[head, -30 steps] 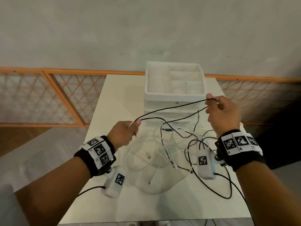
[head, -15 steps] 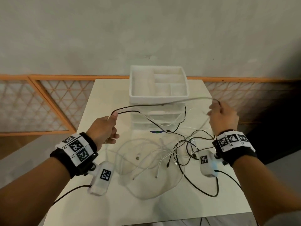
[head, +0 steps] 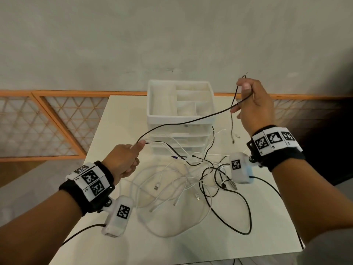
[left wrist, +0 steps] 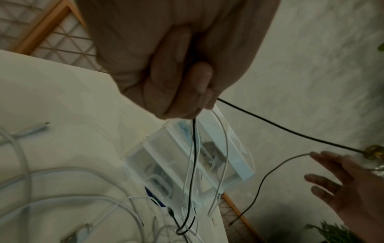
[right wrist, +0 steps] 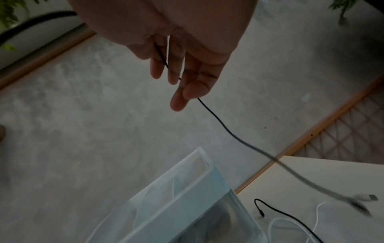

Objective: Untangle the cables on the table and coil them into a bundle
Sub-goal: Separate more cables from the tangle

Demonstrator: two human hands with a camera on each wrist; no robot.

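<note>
Table: a white table (head: 122,245) bears everything; its near edge lies closest to the viewer.
Cable tangle: the tangle of cables (head: 191,180) lies on the table between the two wrists, white loops (head: 164,222) to the left and centre, a black loop (head: 246,213) sweeping to the right and near side; several plug ends lie loose among them.
Left hand: the left hand (head: 122,159) is clenched above the left part of the tangle, thumb pressed forward, gripping a black cable (head: 183,122) together with a thin white cable (left wrist: 225,148); in the left wrist view both strands hang down from the fist toward the table.
Black cable: it rises from the tangle, passes through the left fist, then runs up and to the right across the front of the drawer unit to the right hand; its free end (head: 233,139) dangles below that hand, clear of the table.
Right hand: the right hand (head: 254,104) is raised higher, beside the drawer unit's right edge, pinching the black cable between thumb and fingers, the remaining fingers loosely extended.
Drawer unit: a white drawer unit (head: 152,109) with clear drawers and an open divided tray on top stands at the far middle of the table, just behind the tangle.
Background: a grey wall (head: 172,35) with an orange-framed lattice (head: 47,123) low along it.
</note>
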